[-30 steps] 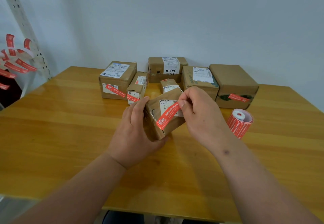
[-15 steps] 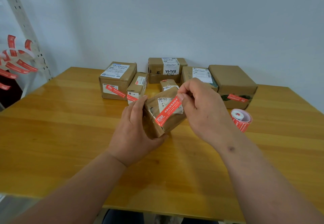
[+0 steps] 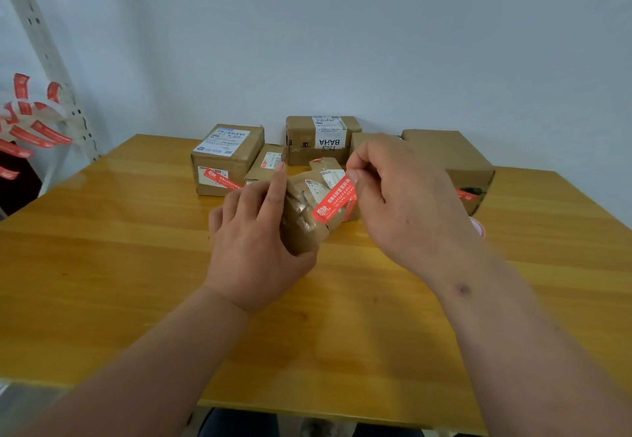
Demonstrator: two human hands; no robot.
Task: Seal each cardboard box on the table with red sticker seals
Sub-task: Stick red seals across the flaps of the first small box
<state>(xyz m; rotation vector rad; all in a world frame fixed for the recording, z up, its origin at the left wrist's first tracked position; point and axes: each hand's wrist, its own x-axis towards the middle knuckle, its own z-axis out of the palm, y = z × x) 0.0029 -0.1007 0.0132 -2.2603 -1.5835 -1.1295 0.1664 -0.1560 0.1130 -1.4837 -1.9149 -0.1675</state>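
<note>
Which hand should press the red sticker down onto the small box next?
Right hand: it already pinches the red sticker, while the left hand grips the small box.

"BAHA" is printed upside down on the white label (image 3: pixel 329 133) of the rear box (image 3: pixel 323 140) (upper centre); other print is illegible.

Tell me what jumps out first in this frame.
Centre, above the wooden table: the left hand grips a small brown box while the right hand pinches a red sticker seal lying across it. Behind them stands a cluster of cardboard boxes; loose red strips hang at far left.
</note>
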